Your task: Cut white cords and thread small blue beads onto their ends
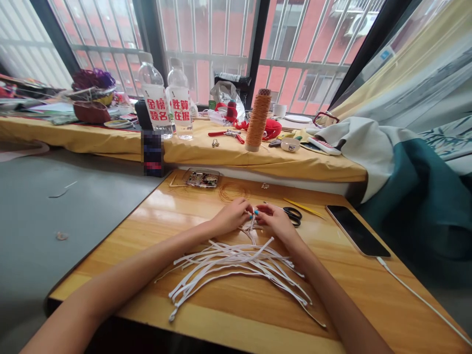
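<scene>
My left hand (236,215) and my right hand (275,219) meet over the wooden table, fingertips pinched close together. Between them is a white cord (252,225), its strands hanging down to the tabletop. Both hands are closed on it; the exact spot of the grip is small and partly covered by fingers. Nearer to me lies a loose bundle of white cords (236,260), spread in an arc between my forearms. Black-handled scissors (294,215) rest just beyond my right hand, their blades mostly hidden. A slim yellow tool (304,208) lies past them.
A phone (356,230) with a white charging cable lies on the right of the table (147,246). A clear box of small parts (202,178) and coiled thin cord (233,192) are at the back. The sill holds bottles (179,105), an orange thread spool (258,120) and red-handled pliers (225,134).
</scene>
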Motion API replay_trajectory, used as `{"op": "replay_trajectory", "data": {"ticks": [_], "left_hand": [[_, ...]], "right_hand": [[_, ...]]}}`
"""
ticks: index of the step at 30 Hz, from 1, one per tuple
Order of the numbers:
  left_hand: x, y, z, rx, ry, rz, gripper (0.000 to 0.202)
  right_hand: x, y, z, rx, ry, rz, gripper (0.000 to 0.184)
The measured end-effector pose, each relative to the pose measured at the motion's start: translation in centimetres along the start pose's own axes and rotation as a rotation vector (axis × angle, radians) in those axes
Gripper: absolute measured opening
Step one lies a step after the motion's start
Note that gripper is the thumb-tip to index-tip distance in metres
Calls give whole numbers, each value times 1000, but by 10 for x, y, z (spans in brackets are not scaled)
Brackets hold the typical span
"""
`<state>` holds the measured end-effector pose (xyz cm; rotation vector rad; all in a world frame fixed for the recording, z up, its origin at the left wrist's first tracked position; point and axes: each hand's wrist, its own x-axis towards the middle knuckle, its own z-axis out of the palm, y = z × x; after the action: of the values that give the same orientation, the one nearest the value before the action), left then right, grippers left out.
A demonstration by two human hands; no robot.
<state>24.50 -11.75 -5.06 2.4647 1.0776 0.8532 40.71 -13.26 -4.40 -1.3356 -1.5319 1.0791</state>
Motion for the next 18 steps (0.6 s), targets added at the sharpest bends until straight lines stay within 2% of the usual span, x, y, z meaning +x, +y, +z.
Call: {"op": "replay_trajectory", "data": {"ticks": [3, 9, 18], "left_hand": [[1, -2, 0, 4, 28, -47, 13], [0, -4, 1, 42, 4, -5, 15], [2, -5, 2, 80, 3, 26, 10]], "right_hand": [[0, -4, -9, -101, -35, -63, 22], [-3, -8, -15, -548, -99, -328, 21], [-3, -3, -10, -665, -77, -424, 11]]}}
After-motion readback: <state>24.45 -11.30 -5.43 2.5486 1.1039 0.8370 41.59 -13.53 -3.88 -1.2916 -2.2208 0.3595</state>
